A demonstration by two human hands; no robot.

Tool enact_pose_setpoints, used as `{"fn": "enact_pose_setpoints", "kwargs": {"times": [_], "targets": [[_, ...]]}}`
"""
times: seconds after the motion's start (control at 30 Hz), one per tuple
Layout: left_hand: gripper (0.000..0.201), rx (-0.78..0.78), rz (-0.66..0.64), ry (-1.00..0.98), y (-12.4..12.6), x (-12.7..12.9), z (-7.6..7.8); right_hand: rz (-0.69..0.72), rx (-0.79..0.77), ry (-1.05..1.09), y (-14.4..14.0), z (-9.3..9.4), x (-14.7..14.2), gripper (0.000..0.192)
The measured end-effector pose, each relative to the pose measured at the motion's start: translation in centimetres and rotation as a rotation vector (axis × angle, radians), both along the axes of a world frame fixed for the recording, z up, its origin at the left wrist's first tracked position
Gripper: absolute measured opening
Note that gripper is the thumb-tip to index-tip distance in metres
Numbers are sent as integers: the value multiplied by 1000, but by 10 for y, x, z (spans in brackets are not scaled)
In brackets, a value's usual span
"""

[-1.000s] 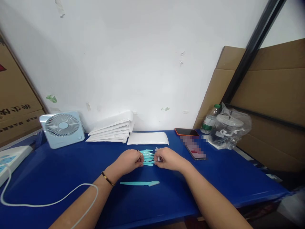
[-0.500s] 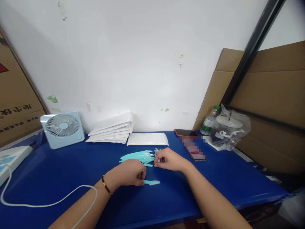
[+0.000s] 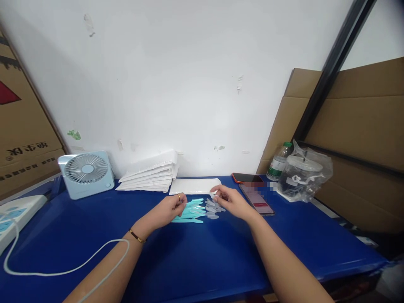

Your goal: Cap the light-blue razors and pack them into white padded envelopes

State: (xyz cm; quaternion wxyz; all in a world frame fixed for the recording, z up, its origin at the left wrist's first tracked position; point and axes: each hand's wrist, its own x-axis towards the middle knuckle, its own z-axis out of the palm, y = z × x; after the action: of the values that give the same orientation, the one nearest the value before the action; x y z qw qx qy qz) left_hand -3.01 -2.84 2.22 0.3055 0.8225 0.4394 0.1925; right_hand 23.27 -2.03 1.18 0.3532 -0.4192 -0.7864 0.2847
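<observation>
Several turquoise eyebrow razors [image 3: 191, 211] lie in a loose pile on the blue table, handles and blades overlapping. Right beside them is a small heap of clear plastic razor caps [image 3: 212, 209]. My left hand [image 3: 168, 209] is over the left end of the razors, its fingers curled together; whatever is in them is hidden. Above the caps, my right hand [image 3: 232, 202] pinches a small pale piece that looks like a clear razor cap [image 3: 212, 194] between thumb and fingertips, near the front edge of a white packet [image 3: 194, 185].
A stack of white packets [image 3: 148, 176] and a light-blue fan [image 3: 86, 174] stand by the wall. Two phones, one with a lit screen [image 3: 257, 200], a bottle [image 3: 277, 164] and a bagged cup [image 3: 303, 176] are at right. A white cable [image 3: 66, 269] crosses my left forearm.
My left hand has moved up and left from the front of the pile; the razor it held there no longer shows apart. My right hand has risen slightly rightward, uncovering the caps.
</observation>
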Motion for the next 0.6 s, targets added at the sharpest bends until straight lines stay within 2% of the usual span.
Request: {"fn": "enact_pose_setpoints", "kwargs": {"times": [0.13,0.23,0.4,0.6], "targets": [[27,64,39,-78,3,3,-1,-85,-30,144,6,-8,-2,27],[22,93,68,-105,3,5,0,-132,-113,209,9,-14,-5,31],[16,173,96,-89,5,5,0,-31,-295,452,11,-14,-8,38],[13,211,89,-15,4,5,0,-11,-324,454,7,-11,-11,35]]}}
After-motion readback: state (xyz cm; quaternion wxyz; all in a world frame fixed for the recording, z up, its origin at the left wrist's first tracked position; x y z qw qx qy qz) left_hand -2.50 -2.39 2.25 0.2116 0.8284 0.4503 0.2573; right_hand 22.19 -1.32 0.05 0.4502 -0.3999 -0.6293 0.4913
